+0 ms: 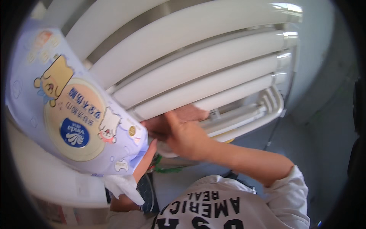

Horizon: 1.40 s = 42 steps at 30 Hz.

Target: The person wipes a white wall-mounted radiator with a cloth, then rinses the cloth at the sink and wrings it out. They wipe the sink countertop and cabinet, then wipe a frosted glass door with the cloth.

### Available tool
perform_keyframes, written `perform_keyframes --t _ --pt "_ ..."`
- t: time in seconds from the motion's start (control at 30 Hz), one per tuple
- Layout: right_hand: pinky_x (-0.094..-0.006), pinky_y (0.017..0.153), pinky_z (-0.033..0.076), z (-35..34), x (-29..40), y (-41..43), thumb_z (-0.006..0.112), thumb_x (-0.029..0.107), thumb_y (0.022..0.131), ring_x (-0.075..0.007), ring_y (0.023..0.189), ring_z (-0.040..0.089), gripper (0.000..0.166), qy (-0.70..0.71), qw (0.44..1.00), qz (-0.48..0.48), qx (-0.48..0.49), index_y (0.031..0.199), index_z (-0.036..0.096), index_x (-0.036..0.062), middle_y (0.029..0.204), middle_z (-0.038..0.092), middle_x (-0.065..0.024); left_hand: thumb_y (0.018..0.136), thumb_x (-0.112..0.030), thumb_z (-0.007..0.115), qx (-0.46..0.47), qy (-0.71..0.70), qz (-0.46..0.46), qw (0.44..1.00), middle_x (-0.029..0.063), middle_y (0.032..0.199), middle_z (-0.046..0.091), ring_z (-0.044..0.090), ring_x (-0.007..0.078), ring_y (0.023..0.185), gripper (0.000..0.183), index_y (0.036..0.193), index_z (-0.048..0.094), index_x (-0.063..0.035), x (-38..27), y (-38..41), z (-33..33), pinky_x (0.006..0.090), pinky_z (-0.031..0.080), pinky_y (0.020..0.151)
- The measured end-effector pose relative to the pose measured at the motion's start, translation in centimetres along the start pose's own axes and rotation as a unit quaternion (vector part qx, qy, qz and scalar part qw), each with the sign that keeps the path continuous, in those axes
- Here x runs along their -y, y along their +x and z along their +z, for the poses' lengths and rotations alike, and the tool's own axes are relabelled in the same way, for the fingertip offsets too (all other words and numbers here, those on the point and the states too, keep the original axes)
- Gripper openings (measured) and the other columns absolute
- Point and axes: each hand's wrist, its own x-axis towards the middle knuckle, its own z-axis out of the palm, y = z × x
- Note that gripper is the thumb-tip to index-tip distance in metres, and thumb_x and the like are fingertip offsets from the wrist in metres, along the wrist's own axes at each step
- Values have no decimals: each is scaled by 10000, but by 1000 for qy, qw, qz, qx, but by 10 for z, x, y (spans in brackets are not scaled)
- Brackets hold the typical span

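Note:
My right hand [186, 137] grips a brownish-pink cloth [190, 113] against the lower bars of a white tubular rack [183, 68], which looks like a towel radiator. The cloth's left part is in shadow and runs behind a pack. My left forearm comes up from below, and only a little of my left hand [151, 147] shows beside the cloth. That lilac Vinda wipes pack [80, 114], printed with cartoon bears, hides most of the left hand. A white wipe [124, 187] hangs out of the pack's lower end.
Curved white bars with shiny ends [290, 38] fill the upper view. A white rounded surface [63, 180] lies under the pack at left. Something green [168, 170] shows below my hands. A grey-blue floor [274, 140] spreads at right.

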Motion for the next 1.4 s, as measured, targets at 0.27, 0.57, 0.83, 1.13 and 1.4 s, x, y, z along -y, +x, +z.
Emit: perform_keyframes --t 0.27,0.57,0.83,1.13,1.4 --pt "-396 605 527 13 27 15 528 158 811 -310 734 662 384 -218 962 19 164 1166 487 18 830 657 -175 763 -184 666 -53 -233 94 966 124 862 637 592 316 797 241 953 617 -44 32 5 14 406 461 699" --pt "-462 658 501 48 -3 18 552 142 749 -379 742 631 408 -58 995 -73 48 1128 488 1 817 640 -205 736 -303 665 -30 -246 -17 969 167 1033 609 552 382 971 406 1037 586 -42 47 -10 12 456 433 815" --pt "-476 599 493 27 30 11 528 161 765 -376 672 631 354 -101 993 39 47 1079 496 1 755 639 -199 830 -159 657 -142 48 116 982 104 850 629 602 175 732 219 934 575 16 51 -9 72 297 482 672" --pt "-487 583 481 66 -9 15 538 247 808 -391 677 622 400 10 998 -51 -32 1130 428 36 741 637 -191 898 -307 574 -111 -349 -53 929 51 644 569 512 154 561 280 813 616 -44 22 -27 61 308 406 544" --pt "-437 494 480 -12 4 -29 561 200 797 -341 661 618 366 -93 994 -46 -13 1139 511 80 779 634 -134 872 -125 589 -195 -308 -86 927 127 804 638 598 227 712 252 1092 581 -4 -54 13 47 350 464 675"
